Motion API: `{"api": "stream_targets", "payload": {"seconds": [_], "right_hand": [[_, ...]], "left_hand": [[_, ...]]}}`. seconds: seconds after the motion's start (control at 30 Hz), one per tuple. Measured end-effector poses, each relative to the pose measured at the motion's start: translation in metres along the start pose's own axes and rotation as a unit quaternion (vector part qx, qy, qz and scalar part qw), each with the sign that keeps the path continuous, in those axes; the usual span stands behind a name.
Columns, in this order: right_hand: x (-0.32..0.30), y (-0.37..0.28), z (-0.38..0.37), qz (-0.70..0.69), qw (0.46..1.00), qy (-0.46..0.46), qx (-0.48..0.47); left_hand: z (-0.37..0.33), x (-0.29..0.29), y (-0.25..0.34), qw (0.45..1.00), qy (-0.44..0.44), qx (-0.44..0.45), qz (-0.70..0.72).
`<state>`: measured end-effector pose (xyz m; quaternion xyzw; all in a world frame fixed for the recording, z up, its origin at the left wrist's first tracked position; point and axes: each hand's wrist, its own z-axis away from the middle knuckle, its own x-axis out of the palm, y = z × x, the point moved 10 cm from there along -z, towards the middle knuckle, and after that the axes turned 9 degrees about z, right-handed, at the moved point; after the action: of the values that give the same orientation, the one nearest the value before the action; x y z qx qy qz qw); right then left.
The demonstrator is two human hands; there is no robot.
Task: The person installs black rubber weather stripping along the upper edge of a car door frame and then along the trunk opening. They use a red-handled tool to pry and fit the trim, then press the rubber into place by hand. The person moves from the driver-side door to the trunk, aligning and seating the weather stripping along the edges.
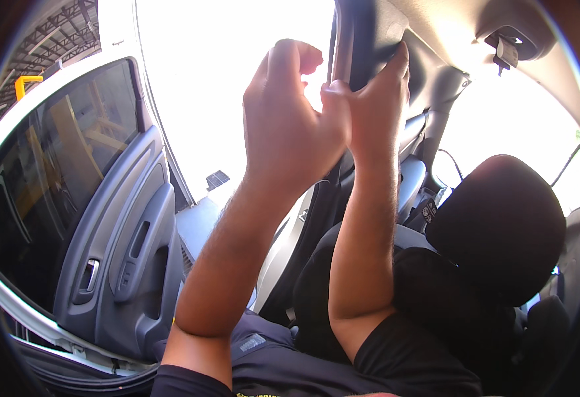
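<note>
Both my arms reach up toward a dark pillar trim (364, 49) at the edge of a car's door opening. My left hand (287, 122) is raised on the left side of the pillar, its fingers bent and a bright gap between forefinger and thumb. Nothing shows in it. My right hand (377, 109) spans the pillar trim, thumb at the door-side edge and forefinger stretched up along the other side. Its remaining fingers are hidden. The two thumbs are close together, overlapping in view. A rubber-like edge strip (333, 49) runs beside the trim.
An open car door (115, 231) with dark glass stands at the left. To the right is a black headrest (498, 228) on a dark seat. A ceiling fitting (511, 46) hangs at the upper right. Bright glare washes out the outside.
</note>
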<state>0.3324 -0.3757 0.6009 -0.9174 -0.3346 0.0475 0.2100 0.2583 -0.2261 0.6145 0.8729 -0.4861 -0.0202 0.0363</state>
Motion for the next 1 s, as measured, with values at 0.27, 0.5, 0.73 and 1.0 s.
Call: {"api": "stream_targets", "payload": {"seconds": [0.27,0.5,0.73,1.0], "right_hand": [[-0.002,-0.003,-0.001,-0.033,0.998,-0.001,-0.053],[-0.003,0.006,-0.001,-0.137,0.990,-0.024,-0.005],[0.000,0.004,-0.001,-0.061,0.997,-0.037,0.012],[0.002,0.006,-0.001,-0.071,0.997,-0.036,0.015]], "left_hand": [[-0.039,0.038,0.019,0.996,0.060,-0.047,0.036],[-0.047,0.047,0.038,0.986,0.093,0.025,-0.136],[-0.040,0.047,0.027,0.981,0.114,-0.020,-0.154],[-0.043,0.049,0.036,0.965,0.096,-0.027,-0.244]]}}
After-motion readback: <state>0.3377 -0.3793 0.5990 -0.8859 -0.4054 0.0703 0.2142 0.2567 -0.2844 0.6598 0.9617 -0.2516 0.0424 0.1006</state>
